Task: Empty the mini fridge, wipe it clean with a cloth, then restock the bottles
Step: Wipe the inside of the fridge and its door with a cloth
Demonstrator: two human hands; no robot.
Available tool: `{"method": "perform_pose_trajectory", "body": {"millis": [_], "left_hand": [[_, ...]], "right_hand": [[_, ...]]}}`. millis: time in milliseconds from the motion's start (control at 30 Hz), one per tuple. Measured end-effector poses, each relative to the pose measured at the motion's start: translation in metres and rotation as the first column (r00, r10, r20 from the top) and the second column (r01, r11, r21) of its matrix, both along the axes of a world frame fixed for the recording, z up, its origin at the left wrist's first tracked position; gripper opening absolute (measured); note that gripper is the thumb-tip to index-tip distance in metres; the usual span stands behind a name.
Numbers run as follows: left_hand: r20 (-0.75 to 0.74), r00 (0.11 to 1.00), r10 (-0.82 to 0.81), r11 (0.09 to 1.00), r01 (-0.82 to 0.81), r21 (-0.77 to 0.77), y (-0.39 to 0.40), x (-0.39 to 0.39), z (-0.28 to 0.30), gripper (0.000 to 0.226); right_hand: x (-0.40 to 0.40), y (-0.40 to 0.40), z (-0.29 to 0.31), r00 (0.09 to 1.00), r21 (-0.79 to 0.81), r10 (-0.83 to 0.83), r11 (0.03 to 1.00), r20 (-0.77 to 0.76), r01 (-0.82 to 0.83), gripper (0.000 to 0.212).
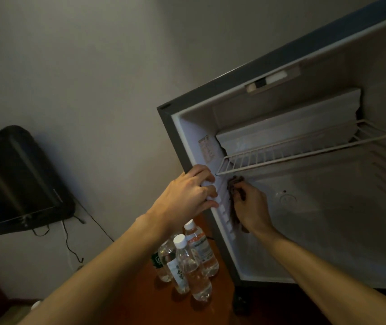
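The fridge [304, 207] looks emptied; the bottles [187, 261] stand outside, near left. The right hand [250, 205] grips the cloth [234, 186] against the inner left wall, and the left hand [187, 195] clasps the frame. Wiping is underway; restocking remains.

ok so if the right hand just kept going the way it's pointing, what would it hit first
Most likely the front left corner of the wire shelf. The right hand, holding the cloth against the fridge's left inner wall, points up towards it, though depth is unclear.
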State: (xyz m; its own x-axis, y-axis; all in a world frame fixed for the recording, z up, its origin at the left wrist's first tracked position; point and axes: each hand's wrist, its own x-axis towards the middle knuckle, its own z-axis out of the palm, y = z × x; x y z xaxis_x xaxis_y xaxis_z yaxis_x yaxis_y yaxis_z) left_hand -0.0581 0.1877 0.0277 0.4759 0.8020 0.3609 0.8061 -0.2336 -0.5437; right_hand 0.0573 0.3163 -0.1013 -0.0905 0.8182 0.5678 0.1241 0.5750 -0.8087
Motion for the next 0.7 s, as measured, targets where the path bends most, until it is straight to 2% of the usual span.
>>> {"method": "perform_pose_trajectory", "body": {"millis": [133,233,367,500,600,700], "left_hand": [[-0.008,1.0,0.024,1.0,-0.024,-0.003,-0.004,0.006,0.003,0.028],[-0.041,0.997,0.059,0.998,-0.059,-0.001,-0.01,0.007,0.008,0.029],[-0.123,0.991,0.043,0.996,-0.033,0.081,-0.017,0.004,0.013,0.026],[-0.185,0.98,0.072,0.993,-0.052,0.108,-0.018,-0.002,0.01,0.032],[-0.167,0.984,0.063,0.993,-0.045,0.107,-0.013,-0.005,0.007,0.033],[-0.13,0.991,0.028,0.995,-0.015,0.098,-0.007,-0.008,0.005,0.033]], "right_hand": [[0.007,-0.028,-0.001,0.999,0.003,0.041,0.999,-0.016,-0.041,0.019],[0.013,-0.051,-0.001,0.998,-0.026,0.06,0.998,-0.007,-0.06,0.017],[0.018,-0.069,-0.008,0.996,0.064,0.073,0.995,-0.045,-0.07,0.015],[0.017,-0.063,-0.008,0.997,0.065,0.075,0.995,-0.026,-0.073,0.016],[0.015,-0.047,-0.005,0.997,0.024,0.081,0.996,-0.008,-0.08,0.018],[0.008,-0.027,-0.005,0.998,0.062,0.064,0.996,-0.016,-0.063,0.018]]}}
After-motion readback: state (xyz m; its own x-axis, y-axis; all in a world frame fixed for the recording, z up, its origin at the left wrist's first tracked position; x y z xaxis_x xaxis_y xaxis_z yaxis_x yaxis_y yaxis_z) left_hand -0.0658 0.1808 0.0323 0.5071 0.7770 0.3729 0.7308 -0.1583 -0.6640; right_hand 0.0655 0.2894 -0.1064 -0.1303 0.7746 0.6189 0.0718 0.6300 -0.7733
